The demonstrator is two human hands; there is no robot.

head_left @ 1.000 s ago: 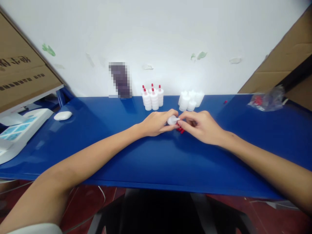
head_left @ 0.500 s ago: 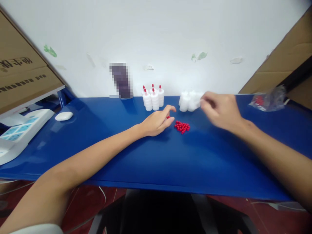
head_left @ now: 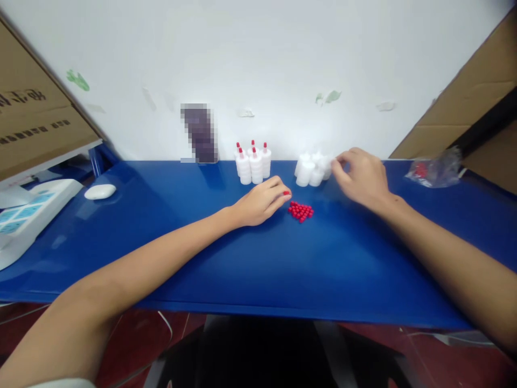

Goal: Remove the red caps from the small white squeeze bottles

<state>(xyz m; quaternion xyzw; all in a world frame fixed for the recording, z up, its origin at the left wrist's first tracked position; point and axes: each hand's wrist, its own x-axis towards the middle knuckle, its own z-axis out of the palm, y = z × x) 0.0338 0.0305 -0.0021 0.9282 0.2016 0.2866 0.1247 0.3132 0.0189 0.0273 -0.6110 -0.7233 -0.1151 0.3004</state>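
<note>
My left hand [head_left: 262,202] rests on the blue table [head_left: 250,269] with its fingers pinched on a small red cap [head_left: 286,193]. Just to its right lies a pile of several red caps [head_left: 301,211]. My right hand [head_left: 361,175] reaches to the back, its fingers curled on the rightmost of a cluster of white uncapped bottles [head_left: 310,170] by the wall. A group of white bottles with red caps [head_left: 253,161] stands upright to the left of that cluster.
A white mouse-shaped object [head_left: 99,191] and a white device with blue panels [head_left: 28,213] lie at the left. Cardboard boxes [head_left: 32,124] flank both sides. A clear bag with red pieces [head_left: 434,170] lies at the back right. A blurred dark object [head_left: 198,133] leans on the wall.
The hands, joined a second ago on a white bottle over the cap pile, have parted. My right hand moved back-right to the uncapped bottles. My left hand now pinches a red cap.
</note>
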